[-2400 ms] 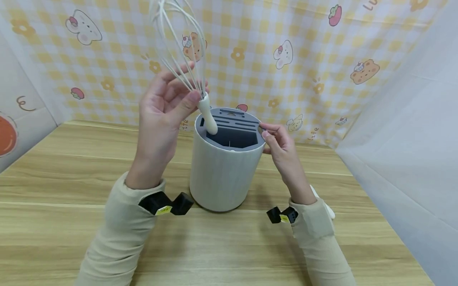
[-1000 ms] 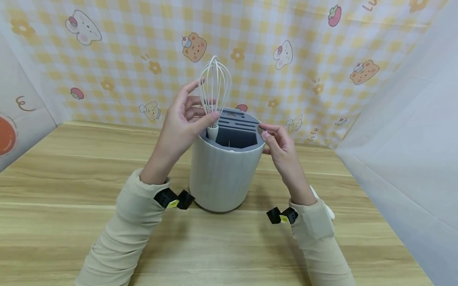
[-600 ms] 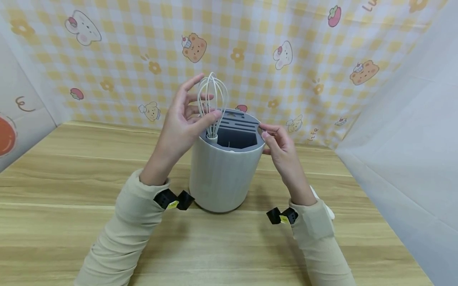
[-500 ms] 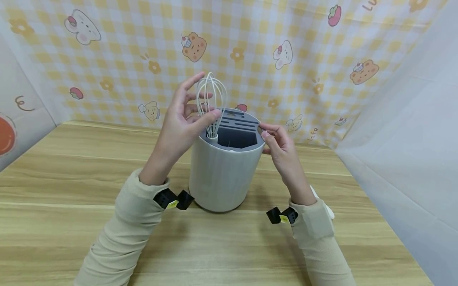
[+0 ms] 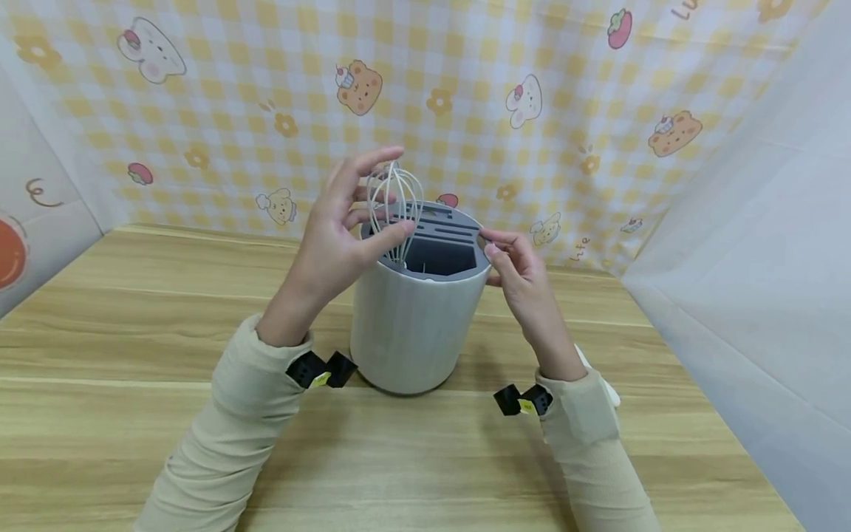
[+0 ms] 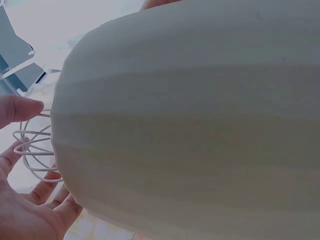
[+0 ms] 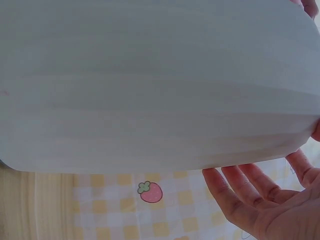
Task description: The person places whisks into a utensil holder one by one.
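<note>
A round cream utensil holder point(image 5: 412, 332) with a grey slotted insert point(image 5: 442, 233) stands upright on the table. The cream whisk point(image 5: 402, 192) is upright in the insert's left side; its wire loops rise above the rim, while its handle is hidden inside. My left hand point(image 5: 339, 229) has its thumb and fingers curled loosely round the wires, which also show in the left wrist view between the thumb and fingers of the left hand point(image 6: 25, 210). My right hand point(image 5: 525, 273) grips the holder's right rim. In the right wrist view, fingertips of the right hand point(image 7: 280, 210) touch the holder's wall.
A white object point(image 5: 612, 391), mostly hidden by the right sleeve, lies on the wooden table point(image 5: 425, 458). Behind the holder hangs a yellow checked curtain point(image 5: 465, 133). A white sheet point(image 5: 744, 244) borders the table on the right.
My left hand has brought the whisk from the upper left to the holder, where its handle has sunk out of sight. The wires now stand lower. The right hand has stayed on the rim.
</note>
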